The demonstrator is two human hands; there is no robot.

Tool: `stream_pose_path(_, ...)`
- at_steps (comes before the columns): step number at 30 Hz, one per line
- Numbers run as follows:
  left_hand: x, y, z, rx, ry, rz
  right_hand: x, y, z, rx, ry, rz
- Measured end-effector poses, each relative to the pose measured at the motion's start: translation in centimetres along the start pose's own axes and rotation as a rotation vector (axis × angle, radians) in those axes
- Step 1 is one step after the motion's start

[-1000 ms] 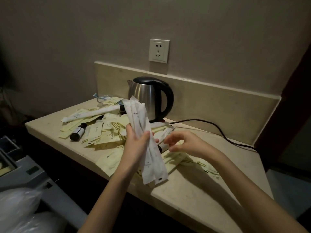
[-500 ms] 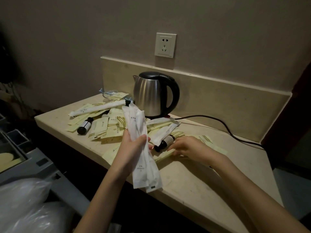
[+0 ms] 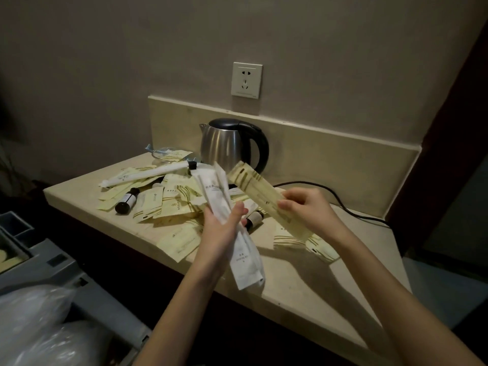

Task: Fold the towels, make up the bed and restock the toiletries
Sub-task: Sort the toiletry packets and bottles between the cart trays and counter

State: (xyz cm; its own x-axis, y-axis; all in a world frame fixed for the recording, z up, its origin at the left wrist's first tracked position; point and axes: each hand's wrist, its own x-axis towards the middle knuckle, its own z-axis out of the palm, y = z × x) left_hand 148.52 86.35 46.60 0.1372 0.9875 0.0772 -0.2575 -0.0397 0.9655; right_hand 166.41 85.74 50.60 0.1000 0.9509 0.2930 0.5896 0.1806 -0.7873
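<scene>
Over the desk [image 3: 311, 283], her left hand [image 3: 220, 228] gripped a sheaf of white sachets [image 3: 232, 228] while her right hand [image 3: 307, 207] pinched a light, floppy yellow packet [image 3: 260, 191], likely best held mid-length.

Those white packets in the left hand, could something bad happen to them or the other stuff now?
Maybe. The left hand holds the white packets in a loose bunch, so one might slide out. Some yellow packets poke over the counter edge and could get knocked to the floor. The right hand lifts a long yellow packet near the kettle, which it might bump.
</scene>
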Motion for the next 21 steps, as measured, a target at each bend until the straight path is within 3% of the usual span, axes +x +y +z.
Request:
stream_pose_path(6, -0.5, -1.4, 3.8, -0.161, -0.074, -0.057, -2.6, -0.3, 0.8, 0.202, 0.032, 0.068)
stream_pose_path(12, -1.5, -2.6, 6.0, -0.193, -0.091, -0.047, -4.0, 1.4, -0.2, 0.112, 0.083, 0.125)
stream_pose_path(17, -1.7, -2.6, 6.0, -0.053, -0.134, -0.074, -4.8, 2.8, -2.5, 0.021, -0.013, 0.166)
stream_pose_path(21, -0.3, -2.0, 5.3, -0.007, -0.122, -0.103, -4.3, 5.9, -5.5, -0.138, 0.014, 0.216)
